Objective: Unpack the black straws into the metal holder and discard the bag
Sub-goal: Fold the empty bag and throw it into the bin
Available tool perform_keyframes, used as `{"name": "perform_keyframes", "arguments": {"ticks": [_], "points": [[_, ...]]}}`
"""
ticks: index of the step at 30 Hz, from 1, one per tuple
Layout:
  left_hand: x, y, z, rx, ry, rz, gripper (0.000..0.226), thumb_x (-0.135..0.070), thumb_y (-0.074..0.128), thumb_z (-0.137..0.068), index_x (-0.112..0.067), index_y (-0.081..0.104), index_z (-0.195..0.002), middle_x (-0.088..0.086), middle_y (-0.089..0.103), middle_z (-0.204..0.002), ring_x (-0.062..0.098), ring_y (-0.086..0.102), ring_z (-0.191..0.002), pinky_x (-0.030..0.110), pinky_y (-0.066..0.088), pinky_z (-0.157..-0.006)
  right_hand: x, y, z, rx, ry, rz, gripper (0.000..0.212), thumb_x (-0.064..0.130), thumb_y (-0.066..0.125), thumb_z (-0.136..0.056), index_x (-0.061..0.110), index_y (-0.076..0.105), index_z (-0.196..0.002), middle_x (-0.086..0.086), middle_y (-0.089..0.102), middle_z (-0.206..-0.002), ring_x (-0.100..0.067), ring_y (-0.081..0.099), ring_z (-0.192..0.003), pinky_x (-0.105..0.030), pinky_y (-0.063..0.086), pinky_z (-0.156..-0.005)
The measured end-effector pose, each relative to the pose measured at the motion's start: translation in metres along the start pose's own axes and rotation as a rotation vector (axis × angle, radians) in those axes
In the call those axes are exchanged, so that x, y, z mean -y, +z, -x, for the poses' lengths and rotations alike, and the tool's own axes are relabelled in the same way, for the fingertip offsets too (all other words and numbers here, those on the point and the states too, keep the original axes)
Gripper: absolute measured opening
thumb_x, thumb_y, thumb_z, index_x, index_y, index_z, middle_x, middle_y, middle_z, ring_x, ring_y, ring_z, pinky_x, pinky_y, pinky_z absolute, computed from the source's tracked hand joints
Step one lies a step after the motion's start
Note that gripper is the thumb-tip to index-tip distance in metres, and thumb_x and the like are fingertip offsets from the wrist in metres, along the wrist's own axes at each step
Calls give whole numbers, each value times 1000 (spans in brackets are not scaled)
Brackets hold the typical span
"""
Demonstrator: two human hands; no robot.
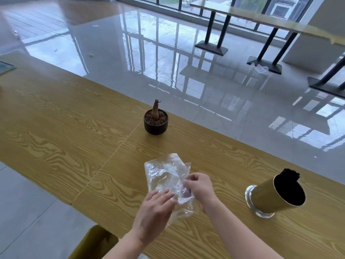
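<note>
At the table's near edge, the left hand (pixel 155 208) and right hand (pixel 200 187) both pinch the emptied clear bag (pixel 164 176), apparently gathering it for discarding, while the black straws (pixel 290 173) stand in the metal holder (pixel 268 199) at three o'clock.

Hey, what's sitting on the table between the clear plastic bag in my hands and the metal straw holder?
Nothing: in the head view, only bare wood-grain table lies between the crumpled clear plastic bag and the gold metal holder.
</note>
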State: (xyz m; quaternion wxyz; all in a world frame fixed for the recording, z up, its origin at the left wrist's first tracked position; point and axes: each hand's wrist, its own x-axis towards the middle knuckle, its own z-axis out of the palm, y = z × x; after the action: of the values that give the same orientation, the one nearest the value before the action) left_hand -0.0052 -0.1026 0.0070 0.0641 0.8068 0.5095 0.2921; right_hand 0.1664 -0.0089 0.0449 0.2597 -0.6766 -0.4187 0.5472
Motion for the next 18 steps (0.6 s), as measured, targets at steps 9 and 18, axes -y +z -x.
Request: {"name": "perform_keyframes", "arguments": {"ticks": [9, 18], "points": [[24, -39, 14, -1, -911, 469, 67, -50, 57, -93, -19, 38, -149, 5, 46, -146, 22, 45, -134, 46, 41, -108, 18, 25, 10, 58, -105, -182, 5, -5, 66, -89, -1, 69, -92, -17, 77, -91, -29, 74, -76, -46, 64, -72], [45, -61, 38, -257, -1173, 765, 63, -31, 79, -83, -25, 48, -137, -5, 73, -90, 9, 72, -81, 25, 56, -66, 33, 62, 29, -28, -352, 431, 6, 18, 69, -88, 17, 66, -83, -2, 72, -73, -23, 69, -68, -41, 59, -68]]}}
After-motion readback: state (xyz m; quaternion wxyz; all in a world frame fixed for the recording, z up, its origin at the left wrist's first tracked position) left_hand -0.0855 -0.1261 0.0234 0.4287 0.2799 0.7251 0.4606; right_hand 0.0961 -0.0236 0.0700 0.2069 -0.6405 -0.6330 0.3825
